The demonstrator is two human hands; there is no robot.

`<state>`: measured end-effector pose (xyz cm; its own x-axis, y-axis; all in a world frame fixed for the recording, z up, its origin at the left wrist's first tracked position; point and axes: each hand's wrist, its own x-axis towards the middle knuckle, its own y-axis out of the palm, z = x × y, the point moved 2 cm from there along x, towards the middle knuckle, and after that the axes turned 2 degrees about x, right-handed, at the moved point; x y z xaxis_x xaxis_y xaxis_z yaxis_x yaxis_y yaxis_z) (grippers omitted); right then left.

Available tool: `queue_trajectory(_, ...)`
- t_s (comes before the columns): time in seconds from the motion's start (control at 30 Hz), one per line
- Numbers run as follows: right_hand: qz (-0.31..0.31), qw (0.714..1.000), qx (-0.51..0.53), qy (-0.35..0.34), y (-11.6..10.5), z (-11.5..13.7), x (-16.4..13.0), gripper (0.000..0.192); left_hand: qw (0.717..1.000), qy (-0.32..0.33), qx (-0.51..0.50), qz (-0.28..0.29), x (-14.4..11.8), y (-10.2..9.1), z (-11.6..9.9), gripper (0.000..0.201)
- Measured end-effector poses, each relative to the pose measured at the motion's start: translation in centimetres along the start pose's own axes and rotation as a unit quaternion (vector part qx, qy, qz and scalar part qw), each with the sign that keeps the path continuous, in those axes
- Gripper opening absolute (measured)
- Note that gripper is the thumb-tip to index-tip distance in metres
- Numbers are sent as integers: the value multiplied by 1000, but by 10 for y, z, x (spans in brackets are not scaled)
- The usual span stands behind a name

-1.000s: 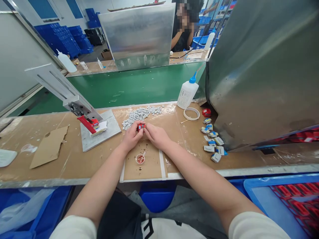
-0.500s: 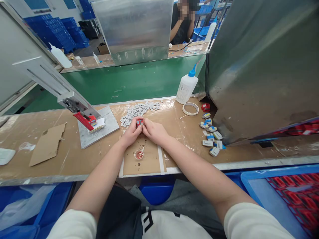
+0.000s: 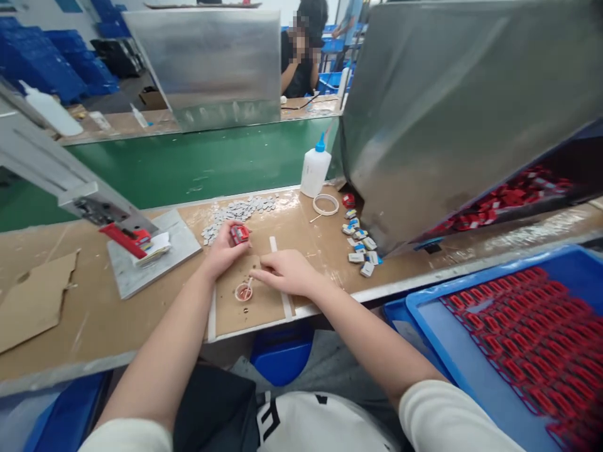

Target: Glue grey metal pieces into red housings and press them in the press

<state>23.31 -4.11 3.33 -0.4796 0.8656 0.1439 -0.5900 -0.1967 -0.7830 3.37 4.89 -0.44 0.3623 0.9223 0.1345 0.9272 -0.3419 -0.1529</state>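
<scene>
My left hand [image 3: 226,250] is closed around a small red and grey plastic part [image 3: 239,235], held above the brown work surface. My right hand [image 3: 287,271] is to its right, with thumb and forefinger apart. Its thumb tip reaches the upper end of a thin white stick [image 3: 250,284], which leans in a small round cup [image 3: 244,292] of reddish content. Whether the thumb touches the stick, I cannot tell. Behind my left hand lies a spread of small grey square pieces [image 3: 235,212].
A clamp fixture with a red handle [image 3: 123,241] stands left on a grey slab [image 3: 181,242]. To the right are a white bottle [image 3: 316,171], a tape roll [image 3: 326,204] and several small blocks [image 3: 360,238]. A blue tray [image 3: 426,298] holds rows of red parts. A person [image 3: 301,63] sits opposite.
My hands have parted. The right one has left the red part and come down toward the cup and stick. The left one still holds the part. My view has turned right.
</scene>
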Motion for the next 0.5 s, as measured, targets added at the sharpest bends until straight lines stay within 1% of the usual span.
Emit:
queue_trajectory(0.1, 50, 996, -58, -52, 18, 8, 13, 47, 998, -5, -41, 43, -5, 3, -2, 54)
queue_trajectory(0.2, 68, 990, -83, -94, 30, 9, 27, 40, 996, 1, -60, 72, -10, 4, -4, 49)
queue_trajectory(0.33, 66, 985, -62, -144, 36, 3, 31, 42, 995, 9, -66, 71, -10, 2, -1, 50)
queue_trajectory(0.4, 71, 985, -43, -149, 38, 0, 29, 43, 995, 4, -69, 66, -8, 1, 2, 52)
queue_trajectory(0.5, 79, 985, -23, -153, 42, -2, 26, 37, 996, 2, -61, 61, -5, 1, 7, 57)
